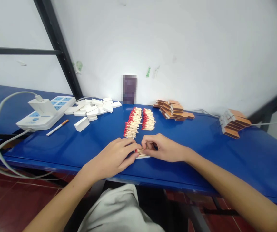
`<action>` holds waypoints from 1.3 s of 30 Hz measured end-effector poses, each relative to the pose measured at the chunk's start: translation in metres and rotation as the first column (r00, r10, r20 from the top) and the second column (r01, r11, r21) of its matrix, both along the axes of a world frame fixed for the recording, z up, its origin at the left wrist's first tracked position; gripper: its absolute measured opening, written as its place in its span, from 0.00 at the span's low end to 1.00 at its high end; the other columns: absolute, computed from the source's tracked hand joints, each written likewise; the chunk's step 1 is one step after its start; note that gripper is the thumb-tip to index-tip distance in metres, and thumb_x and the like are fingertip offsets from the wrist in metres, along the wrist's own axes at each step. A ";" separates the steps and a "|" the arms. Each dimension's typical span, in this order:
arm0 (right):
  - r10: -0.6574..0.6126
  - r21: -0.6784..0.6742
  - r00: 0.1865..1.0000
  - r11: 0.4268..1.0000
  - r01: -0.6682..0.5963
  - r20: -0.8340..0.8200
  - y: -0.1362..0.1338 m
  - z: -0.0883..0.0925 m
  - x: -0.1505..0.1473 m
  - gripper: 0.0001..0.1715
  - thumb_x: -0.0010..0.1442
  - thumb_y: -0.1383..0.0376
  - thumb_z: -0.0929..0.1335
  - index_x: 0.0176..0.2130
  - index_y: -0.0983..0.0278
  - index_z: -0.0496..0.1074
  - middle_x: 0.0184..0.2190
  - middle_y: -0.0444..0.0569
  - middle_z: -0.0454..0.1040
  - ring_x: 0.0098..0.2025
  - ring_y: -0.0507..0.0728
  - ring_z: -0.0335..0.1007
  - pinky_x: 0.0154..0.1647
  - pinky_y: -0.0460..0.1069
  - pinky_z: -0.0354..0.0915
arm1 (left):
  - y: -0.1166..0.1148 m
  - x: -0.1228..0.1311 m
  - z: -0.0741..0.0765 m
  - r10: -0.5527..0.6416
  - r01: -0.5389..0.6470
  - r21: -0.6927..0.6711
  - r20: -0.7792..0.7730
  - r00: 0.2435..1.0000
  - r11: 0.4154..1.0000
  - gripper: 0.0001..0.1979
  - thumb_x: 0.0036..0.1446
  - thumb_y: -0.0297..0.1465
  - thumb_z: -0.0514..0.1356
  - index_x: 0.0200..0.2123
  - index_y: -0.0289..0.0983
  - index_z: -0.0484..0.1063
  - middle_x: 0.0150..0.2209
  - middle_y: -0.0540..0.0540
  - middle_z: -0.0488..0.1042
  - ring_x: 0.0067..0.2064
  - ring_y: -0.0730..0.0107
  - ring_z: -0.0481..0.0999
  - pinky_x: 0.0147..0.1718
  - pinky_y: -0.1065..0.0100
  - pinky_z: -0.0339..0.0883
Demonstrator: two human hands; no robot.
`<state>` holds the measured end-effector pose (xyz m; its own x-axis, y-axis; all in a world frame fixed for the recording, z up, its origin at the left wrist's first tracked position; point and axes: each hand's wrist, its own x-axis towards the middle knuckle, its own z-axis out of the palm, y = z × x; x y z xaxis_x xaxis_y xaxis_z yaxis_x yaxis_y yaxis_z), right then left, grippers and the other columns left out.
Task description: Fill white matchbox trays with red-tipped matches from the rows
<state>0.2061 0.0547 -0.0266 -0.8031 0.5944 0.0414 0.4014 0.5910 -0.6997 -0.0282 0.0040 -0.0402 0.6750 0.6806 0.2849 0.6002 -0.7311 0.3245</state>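
Observation:
A small white matchbox tray (143, 157) with red-headed matches in it lies near the table's front edge. My left hand (115, 156) has its thumb and forefinger closed on the tray's left end. Over the tray, my right hand (163, 148) is curled, its thumb and forefinger pinched at the matches inside; the fingers hide part of them. Just beyond my hands lie two heaps of matches, a longer left heap (133, 122) and a smaller right heap (148, 120), red heads mostly to the left.
White trays (92, 109) are piled at back left, beside a cigarette (57, 127) and a power strip (48, 112) with a plugged-in charger and looping cable. Brown matchbox sleeves (173, 109) are heaped at back right, with more stacked (235, 122) farther right. A blurred dark rectangle (130, 89) stands against the wall.

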 end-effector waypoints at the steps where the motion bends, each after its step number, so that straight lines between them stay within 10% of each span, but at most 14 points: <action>1: -0.003 0.013 1.000 1.000 0.003 0.004 0.000 0.000 0.000 0.04 0.65 0.65 0.66 0.37 0.62 0.66 0.21 0.35 0.59 0.23 0.48 0.53 0.26 0.44 0.54 | 0.000 0.000 0.000 0.003 -0.003 0.001 -0.001 1.000 1.000 0.11 0.71 0.33 0.52 0.50 0.40 0.72 0.47 0.45 0.73 0.48 0.62 0.75 0.50 0.61 0.65; 13: -0.026 0.054 0.999 0.998 0.027 -0.022 0.002 0.001 0.003 0.04 0.63 0.64 0.66 0.36 0.62 0.66 0.20 0.35 0.57 0.23 0.48 0.53 0.26 0.44 0.54 | -0.001 -0.003 -0.002 0.003 -0.003 -0.006 -0.002 1.000 1.000 0.15 0.70 0.32 0.53 0.57 0.46 0.70 0.50 0.45 0.72 0.50 0.62 0.74 0.51 0.61 0.66; 16: -0.209 0.200 0.972 0.953 0.226 -0.105 0.022 0.002 0.020 0.04 0.59 0.65 0.66 0.32 0.62 0.66 0.21 0.38 0.62 0.24 0.49 0.56 0.27 0.45 0.55 | 0.000 -0.004 -0.002 0.010 -0.010 0.023 -0.014 1.000 1.000 0.14 0.71 0.32 0.52 0.54 0.46 0.73 0.50 0.45 0.72 0.49 0.61 0.74 0.50 0.61 0.67; 22: -0.726 0.514 0.632 0.447 0.733 -0.271 0.083 0.002 0.094 0.05 0.58 0.64 0.64 0.31 0.62 0.69 0.23 0.44 0.68 0.25 0.53 0.62 0.29 0.48 0.56 | 0.002 -0.004 -0.004 0.003 -0.002 0.022 -0.037 0.999 1.000 0.14 0.72 0.32 0.50 0.53 0.45 0.73 0.53 0.43 0.70 0.50 0.59 0.73 0.51 0.57 0.67; 27: -0.878 0.609 0.387 0.149 0.779 -0.280 0.113 -0.012 0.156 0.16 0.59 0.67 0.61 0.44 0.65 0.72 0.38 0.55 0.76 0.39 0.61 0.71 0.41 0.52 0.63 | 0.001 -0.005 -0.005 -0.004 0.003 -0.024 -0.039 0.999 1.000 0.16 0.72 0.32 0.50 0.59 0.49 0.68 0.56 0.45 0.69 0.52 0.59 0.72 0.54 0.55 0.67; 35: -0.879 0.596 0.466 0.430 0.678 0.103 0.127 -0.034 0.171 0.28 0.61 0.68 0.62 0.59 0.68 0.67 0.59 0.59 0.71 0.57 0.62 0.68 0.56 0.51 0.62 | 0.001 -0.006 -0.002 -0.036 0.036 -0.010 -0.065 0.997 0.999 0.17 0.72 0.31 0.50 0.57 0.52 0.71 0.57 0.46 0.68 0.54 0.58 0.72 0.56 0.52 0.66; 39: -0.895 0.582 0.354 0.445 0.680 0.270 0.118 -0.014 0.164 0.22 0.61 0.65 0.63 0.53 0.68 0.71 0.53 0.64 0.73 0.52 0.66 0.71 0.48 0.56 0.65 | 0.000 -0.005 -0.004 -0.002 0.000 -0.038 -0.052 0.999 0.999 0.16 0.72 0.32 0.51 0.60 0.49 0.68 0.57 0.46 0.69 0.55 0.59 0.72 0.56 0.54 0.67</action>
